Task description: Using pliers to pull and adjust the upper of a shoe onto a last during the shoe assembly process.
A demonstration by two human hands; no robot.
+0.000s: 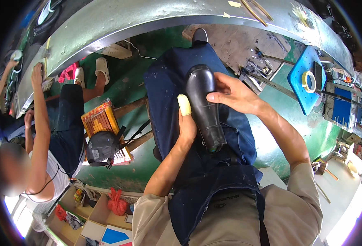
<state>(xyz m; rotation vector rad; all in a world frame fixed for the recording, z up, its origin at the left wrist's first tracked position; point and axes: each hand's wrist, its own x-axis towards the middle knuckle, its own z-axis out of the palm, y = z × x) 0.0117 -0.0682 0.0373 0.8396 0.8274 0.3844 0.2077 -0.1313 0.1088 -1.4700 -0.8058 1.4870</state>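
Observation:
A glossy black leather shoe upper (202, 98), shaped as if over a last, lies lengthwise above my lap, its rounded end pointing away from me. My right hand (234, 94) grips its right side, with the thumb on top and the fingers bent at the edge. My left hand (186, 125) is closed against its left side; most of those fingers are hidden under the upper. A pale yellow wrapping (184, 105) covers the end of my left thumb. The dark blue apron (164, 86) spreads over my legs beneath.
A metal workbench (148, 18) curves across the far side. On the right stands a blue stool (304, 78) with a tape roll (309, 82) on it. To my left are a beaded seat (101, 117), a black bag (103, 147) and a seated person (45, 135). Shelves (93, 213) stand behind.

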